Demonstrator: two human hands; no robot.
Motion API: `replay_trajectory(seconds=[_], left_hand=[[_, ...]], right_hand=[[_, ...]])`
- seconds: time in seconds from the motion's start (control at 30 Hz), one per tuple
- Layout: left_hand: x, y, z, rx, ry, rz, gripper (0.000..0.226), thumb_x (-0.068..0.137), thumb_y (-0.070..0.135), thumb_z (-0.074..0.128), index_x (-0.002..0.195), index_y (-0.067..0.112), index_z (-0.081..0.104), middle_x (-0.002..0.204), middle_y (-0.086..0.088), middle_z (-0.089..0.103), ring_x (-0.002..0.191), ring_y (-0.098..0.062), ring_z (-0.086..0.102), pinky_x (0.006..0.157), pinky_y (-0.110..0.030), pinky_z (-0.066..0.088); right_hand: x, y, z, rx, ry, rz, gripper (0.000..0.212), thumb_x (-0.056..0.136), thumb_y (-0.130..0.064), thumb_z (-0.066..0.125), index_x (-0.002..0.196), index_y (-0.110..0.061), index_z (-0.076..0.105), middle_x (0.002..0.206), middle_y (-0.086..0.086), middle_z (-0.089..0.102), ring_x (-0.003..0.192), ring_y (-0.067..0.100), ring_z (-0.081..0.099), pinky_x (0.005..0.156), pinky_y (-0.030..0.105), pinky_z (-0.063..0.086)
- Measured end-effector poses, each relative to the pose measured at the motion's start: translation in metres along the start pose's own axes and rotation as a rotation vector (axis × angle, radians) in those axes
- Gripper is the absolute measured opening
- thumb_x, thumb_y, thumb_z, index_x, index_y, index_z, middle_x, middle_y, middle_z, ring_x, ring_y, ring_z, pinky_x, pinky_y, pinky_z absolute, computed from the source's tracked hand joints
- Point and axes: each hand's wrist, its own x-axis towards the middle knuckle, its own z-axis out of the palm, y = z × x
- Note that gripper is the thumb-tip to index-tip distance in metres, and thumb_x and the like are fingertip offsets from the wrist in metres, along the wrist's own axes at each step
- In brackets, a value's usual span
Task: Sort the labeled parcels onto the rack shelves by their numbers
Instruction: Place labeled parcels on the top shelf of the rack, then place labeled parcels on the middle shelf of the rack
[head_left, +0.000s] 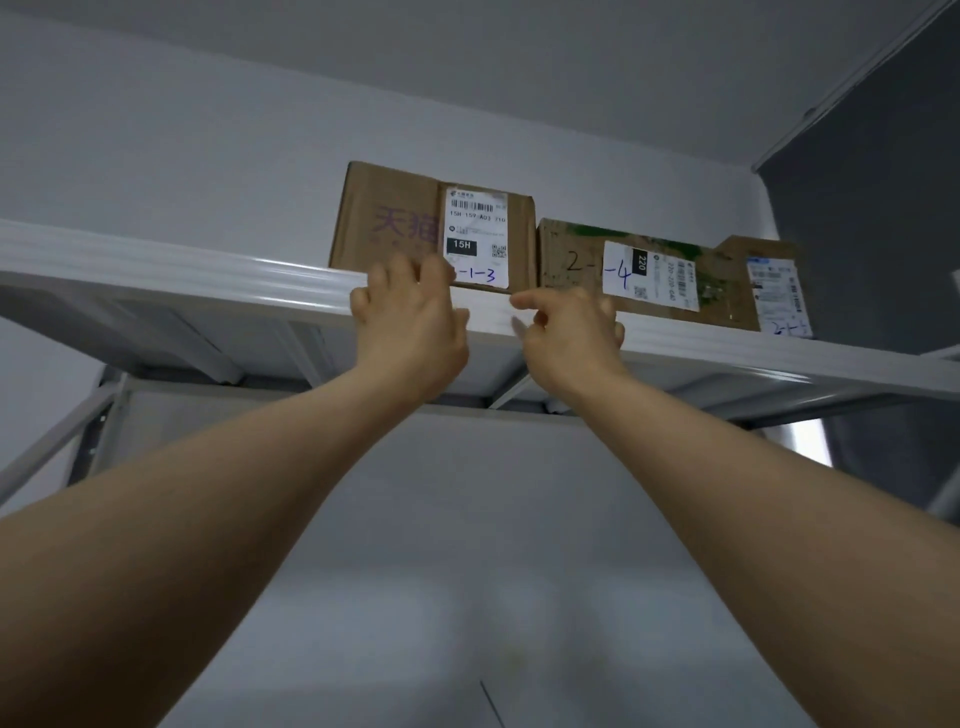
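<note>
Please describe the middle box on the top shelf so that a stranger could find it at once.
Look up at the white top shelf, where three cardboard boxes stand in a row. The middle box is lower than the left box. It alone has green print and reads "2-1-4", written partly on the cardboard and partly on its white label.

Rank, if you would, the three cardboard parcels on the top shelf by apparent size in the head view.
1. Parcel marked 1-3: tallest face.
2. Parcel marked 2-1-4: lower.
3. Rightmost parcel: smallest showing, but partly hidden behind 2-1-4 and farther off, so unsure.
</note>
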Motion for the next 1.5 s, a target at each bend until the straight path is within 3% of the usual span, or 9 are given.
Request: replay_trajectory(seconds=[0.13,0.3,0.53,0.7,0.9,1.03,1.3,1.43,1.5], left_hand=[[-0.036,0.028,-0.003,-0.186,-0.116,0.097,0.021,0.096,0.032,0.047,0.11,0.017,0.055,0.104,-0.006,0.06,0.096,-0.028,0.055,0.075,-0.04,0.045],[-0.12,0.07,0.01,-0.289,-0.337,0.053,0.022,0.094,0.028,0.047,0.098,0.01,0.06,0.087,-0.007,0.066,0.081,-0.03,0.061,0.064,-0.037,0.046],[-0.29,0.104,0.017,-0.339,-0.762,-0.089,0.02,0.095,0.026,0.05,0.1,0.015,0.066,0.087,-0.002,0.07,0.082,-0.024,0.063,0.065,-0.032,0.048],[-0.422,0.127,-0.004,-0.456,-1.076,-0.227,0.017,0.093,0.023,0.051,0.088,0.017,0.066,0.078,0.002,0.071,0.078,-0.019,0.064,0.068,-0.032,0.051],[-0.557,0.139,-0.04,-0.473,-1.408,-0.375,0.018,0.096,0.025,0.052,0.093,0.018,0.068,0.076,0.004,0.073,0.077,-0.013,0.066,0.074,-0.03,0.054],[-0.612,0.13,-0.053,-0.49,-1.571,-0.488,0.015,0.095,0.023,0.055,0.093,0.015,0.068,0.08,0.002,0.074,0.069,-0.007,0.064,0.062,-0.023,0.046],[-0.701,0.093,-0.08,-0.515,-1.842,-0.864,0.01,0.094,0.01,0.06,0.101,0.006,0.066,0.096,-0.011,0.071,0.093,-0.025,0.068,0.079,-0.035,0.058],[-0.745,0.084,-0.092,-0.417,-1.919,-1.051,0.01,0.099,0.011,0.051,0.094,0.009,0.06,0.09,-0.007,0.068,0.071,-0.013,0.063,0.051,-0.018,0.05],[-0.769,0.084,-0.09,-0.368,-1.958,-1.105,0.013,0.097,0.009,0.05,0.092,0.008,0.062,0.091,-0.013,0.067,0.066,-0.016,0.059,0.052,-0.02,0.049]], right_hand=[[-0.037,0.005,-0.006,-0.005,-0.022,0.016,0.047,0.093,-0.009,0.045,0.128,-0.036,0.062,0.129,0.002,0.058,0.127,0.028,0.037,0.102,0.038,0.03],[-0.12,0.046,0.005,0.023,-0.118,0.124,0.024,0.09,-0.02,0.045,0.079,-0.032,0.062,0.093,0.001,0.067,0.106,0.035,0.055,0.096,0.043,0.043],[-0.293,0.117,-0.013,-0.011,-0.503,0.416,0.034,0.086,-0.012,0.053,0.111,-0.031,0.066,0.1,-0.005,0.064,0.11,0.026,0.056,0.097,0.041,0.046],[-0.415,0.148,-0.032,0.073,-0.709,0.616,0.021,0.085,-0.01,0.058,0.1,-0.022,0.065,0.094,-0.003,0.061,0.079,0.015,0.06,0.064,0.025,0.047],[-0.539,0.146,-0.054,0.009,-1.101,0.765,0.018,0.088,-0.011,0.064,0.104,-0.005,0.071,0.105,0.006,0.068,0.099,0.024,0.063,0.089,0.038,0.054],[-0.6,0.149,-0.061,-0.03,-1.39,0.993,0.025,0.092,-0.015,0.063,0.112,-0.001,0.07,0.107,0.017,0.072,0.09,0.025,0.067,0.086,0.038,0.056],[-0.694,0.152,-0.077,-0.119,-1.585,1.195,0.033,0.093,-0.007,0.057,0.124,0.0,0.063,0.081,0.007,0.059,0.058,0.015,0.052,0.052,0.024,0.045],[-0.747,0.151,-0.078,-0.098,-1.626,1.253,0.033,0.094,-0.006,0.054,0.125,0.004,0.06,0.078,0.007,0.055,0.061,0.018,0.05,0.058,0.028,0.046],[-0.777,0.157,-0.078,-0.101,-1.661,1.274,0.033,0.094,-0.005,0.054,0.124,0.004,0.061,0.084,0.01,0.055,0.063,0.019,0.05,0.063,0.031,0.047]])
